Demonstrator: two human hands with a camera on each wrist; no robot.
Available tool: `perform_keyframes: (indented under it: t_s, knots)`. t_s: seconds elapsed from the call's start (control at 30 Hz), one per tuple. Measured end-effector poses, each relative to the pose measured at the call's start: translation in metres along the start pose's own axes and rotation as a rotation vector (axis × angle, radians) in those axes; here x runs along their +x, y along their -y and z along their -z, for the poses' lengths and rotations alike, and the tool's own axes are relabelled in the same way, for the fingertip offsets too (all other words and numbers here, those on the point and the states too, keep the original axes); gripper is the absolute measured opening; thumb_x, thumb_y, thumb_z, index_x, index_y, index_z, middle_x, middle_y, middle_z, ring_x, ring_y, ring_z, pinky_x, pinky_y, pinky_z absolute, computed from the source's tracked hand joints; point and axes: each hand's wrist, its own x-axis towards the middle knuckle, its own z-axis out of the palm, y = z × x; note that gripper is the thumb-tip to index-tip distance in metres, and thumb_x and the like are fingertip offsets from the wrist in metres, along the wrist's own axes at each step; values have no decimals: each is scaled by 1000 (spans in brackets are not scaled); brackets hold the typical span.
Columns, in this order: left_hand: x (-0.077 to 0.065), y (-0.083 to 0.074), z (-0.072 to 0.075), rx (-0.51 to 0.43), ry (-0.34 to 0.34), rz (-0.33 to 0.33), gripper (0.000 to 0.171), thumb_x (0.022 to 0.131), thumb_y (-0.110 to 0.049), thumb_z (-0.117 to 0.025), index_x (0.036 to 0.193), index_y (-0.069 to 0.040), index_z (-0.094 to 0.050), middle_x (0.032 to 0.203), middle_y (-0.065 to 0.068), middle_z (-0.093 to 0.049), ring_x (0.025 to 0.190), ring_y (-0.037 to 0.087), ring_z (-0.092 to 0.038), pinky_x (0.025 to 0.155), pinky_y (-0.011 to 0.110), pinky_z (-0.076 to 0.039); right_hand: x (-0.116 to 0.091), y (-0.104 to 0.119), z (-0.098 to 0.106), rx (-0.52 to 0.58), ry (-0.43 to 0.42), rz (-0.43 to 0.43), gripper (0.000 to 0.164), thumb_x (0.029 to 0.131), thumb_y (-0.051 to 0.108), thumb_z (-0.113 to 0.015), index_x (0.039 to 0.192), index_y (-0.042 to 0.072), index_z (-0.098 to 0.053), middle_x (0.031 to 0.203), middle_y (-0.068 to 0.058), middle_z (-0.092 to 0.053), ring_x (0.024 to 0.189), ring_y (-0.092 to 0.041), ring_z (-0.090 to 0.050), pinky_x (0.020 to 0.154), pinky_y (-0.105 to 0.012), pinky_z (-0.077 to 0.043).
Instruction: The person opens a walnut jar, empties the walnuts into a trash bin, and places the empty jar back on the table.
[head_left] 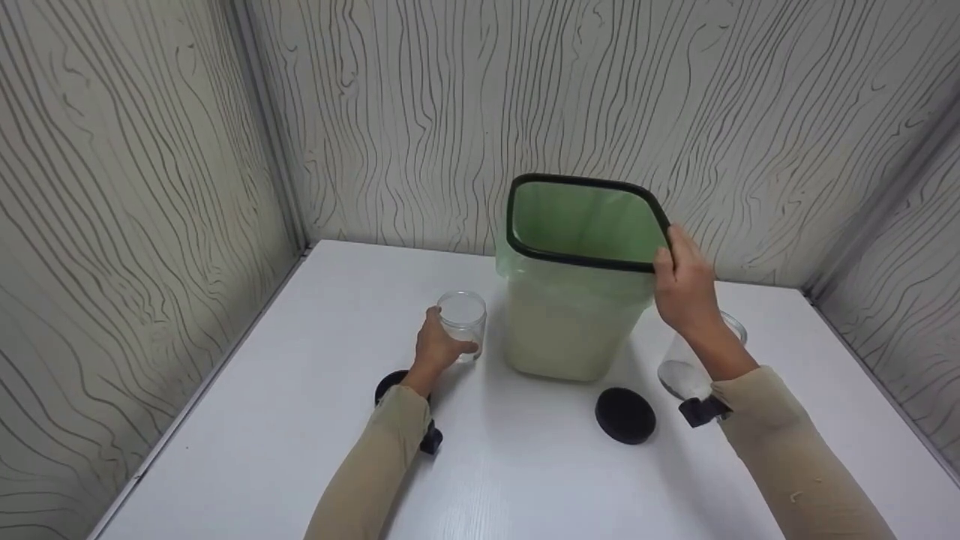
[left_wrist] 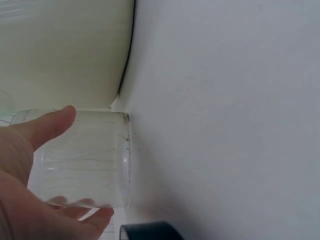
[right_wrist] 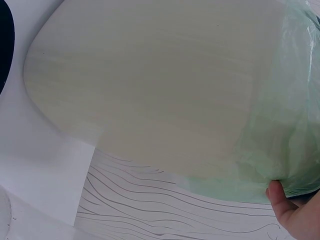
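My left hand point(head_left: 441, 343) grips a clear jar point(head_left: 466, 322), its thumb on one side and fingers round the other. In the left wrist view the jar point(left_wrist: 85, 160) looks see-through, with small dark specks near its base. Whether it touches the table is hard to tell. Just right of it stands a whitish trash bin point(head_left: 570, 330) with a green liner bag point(head_left: 577, 217) folded over its top and a black rim point(head_left: 585, 261). At the rim's right side my right hand point(head_left: 686, 285) holds on, thumb and fingers pinching rim and liner.
A second clear jar point(head_left: 679, 371) with whitish contents lies partly hidden behind the right forearm. One black lid point(head_left: 625, 415) lies in front of the bin; another black lid point(head_left: 390, 381) is partly under the left wrist. Wood-patterned walls point(head_left: 405, 120) enclose the white table point(head_left: 247, 420).
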Motion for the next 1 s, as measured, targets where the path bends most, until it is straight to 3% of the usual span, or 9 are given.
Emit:
perform_keyframes:
  t_s: [0.37, 0.53, 0.63, 0.8, 1.0]
  knots:
    - [-1, -1, -2, -34, -6, -11, 99, 61, -5, -87, 141, -2, -29, 138, 17, -43, 128, 33, -40, 105, 42, -32, -1, 0, 1, 9, -2, -3, 55, 101, 26, -30, 141, -11, -31, 145, -29, -30, 135, -41, -25, 109, -51, -20]
    - [-3, -1, 0, -27, 2, -65, 100, 60, -3, -87, 140, -2, -28, 137, 18, -43, 127, 33, -41, 105, 43, -32, -2, 2, 6, 21, 40, -26, 56, 102, 28, -31, 143, -10, -28, 147, -28, -28, 136, -40, -23, 109, -51, -19]
    - [-4, -3, 2, -25, 1, -62, 103, 59, -4, -88, 142, -3, -26, 138, 17, -43, 127, 34, -41, 105, 44, -32, 0, 4, 9, 39, 64, -38, 57, 102, 29, -32, 144, -9, -27, 148, -27, -26, 137, -39, -21, 109, -52, -18]
    - [-5, -9, 8, -14, 20, -28, 114, 64, -13, -88, 149, -2, -13, 142, 21, -36, 131, 36, -35, 106, 45, -29, 2, 7, 14, 68, 94, -39, 61, 102, 35, -33, 145, -8, -26, 148, -27, -24, 137, -39, -21, 109, -52, -18]
    - [-13, -20, 22, 62, 45, -38, 114, 69, -28, -85, 151, -3, -8, 144, 26, -27, 132, 40, -30, 105, 48, -30, -5, 6, 19, 95, 85, 1, 59, 103, 33, -33, 146, -5, -24, 147, -26, -27, 130, -40, -31, 100, -58, -30]
